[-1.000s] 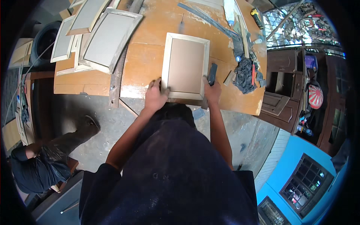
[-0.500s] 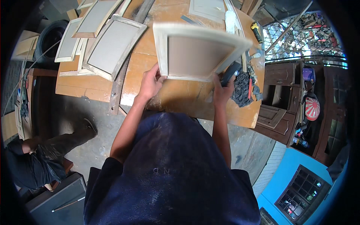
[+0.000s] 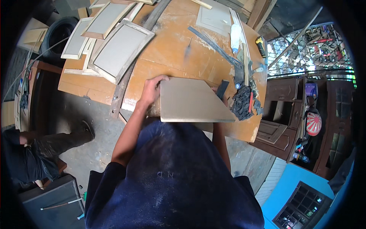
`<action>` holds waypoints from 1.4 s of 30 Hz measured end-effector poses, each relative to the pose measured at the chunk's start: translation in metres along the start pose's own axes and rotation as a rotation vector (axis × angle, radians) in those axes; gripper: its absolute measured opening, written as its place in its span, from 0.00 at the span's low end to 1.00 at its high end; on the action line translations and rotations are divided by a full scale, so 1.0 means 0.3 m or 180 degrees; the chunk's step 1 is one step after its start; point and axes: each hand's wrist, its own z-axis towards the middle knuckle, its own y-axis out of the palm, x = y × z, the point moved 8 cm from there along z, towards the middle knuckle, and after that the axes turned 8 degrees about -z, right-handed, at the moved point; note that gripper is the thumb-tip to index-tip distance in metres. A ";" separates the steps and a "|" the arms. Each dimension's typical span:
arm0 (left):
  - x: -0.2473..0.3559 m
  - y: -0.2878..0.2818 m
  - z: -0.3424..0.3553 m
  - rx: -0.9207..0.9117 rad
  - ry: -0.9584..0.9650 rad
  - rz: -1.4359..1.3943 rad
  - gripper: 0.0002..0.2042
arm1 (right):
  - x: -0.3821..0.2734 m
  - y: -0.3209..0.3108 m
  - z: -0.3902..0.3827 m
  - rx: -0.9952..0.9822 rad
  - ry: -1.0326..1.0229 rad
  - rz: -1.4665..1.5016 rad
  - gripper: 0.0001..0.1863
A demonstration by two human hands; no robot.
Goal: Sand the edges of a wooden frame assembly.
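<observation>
A framed wooden panel point(image 3: 190, 101), its plain tan-grey face now showing and its right edge slanting in this view, is held over the near edge of the orange-brown worktable point(image 3: 164, 57). My left hand point(image 3: 151, 91) is closed on its left edge, fingertips at the upper corner. My right hand point(image 3: 225, 100) is mostly hidden behind the panel's slanted side and supports it there. A flat black block point(image 3: 222, 89) sticks up by the right hand; its kind I cannot make out. The panel's frame rails are out of sight on its other face.
Several pale framed panels point(image 3: 122, 49) lie stacked at the table's left. On the right are a crumpled black cloth point(image 3: 242, 102), a white bottle point(image 3: 235, 38), a yellow-black tool point(image 3: 260, 46) and wood strips point(image 3: 245, 65). A dark metal strip point(image 3: 211, 42) lies farther back. Another person's leg point(image 3: 68, 139) is at left.
The panel has turned over, from its framed face to its plain face, and come down closer to my body. My right hand has slipped mostly out of sight behind it.
</observation>
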 end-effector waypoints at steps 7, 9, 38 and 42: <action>-0.008 -0.010 0.030 -0.0420 -0.0443 -0.1048 0.13 | -0.168 -0.037 0.033 0.0269 -0.0271 -0.0623 0.17; 0.086 0.010 0.047 -0.0331 -0.0471 -0.1353 0.15 | -0.201 -0.064 0.047 0.0399 -0.0238 -0.0405 0.16; 0.676 -0.062 0.004 0.0417 -0.0018 -0.2583 0.13 | -0.779 -0.050 -0.143 0.1065 -0.0717 0.1075 0.10; 0.676 -0.078 -0.008 0.0448 0.0103 -0.2624 0.11 | -0.783 -0.032 -0.148 0.1023 -0.0741 0.1056 0.09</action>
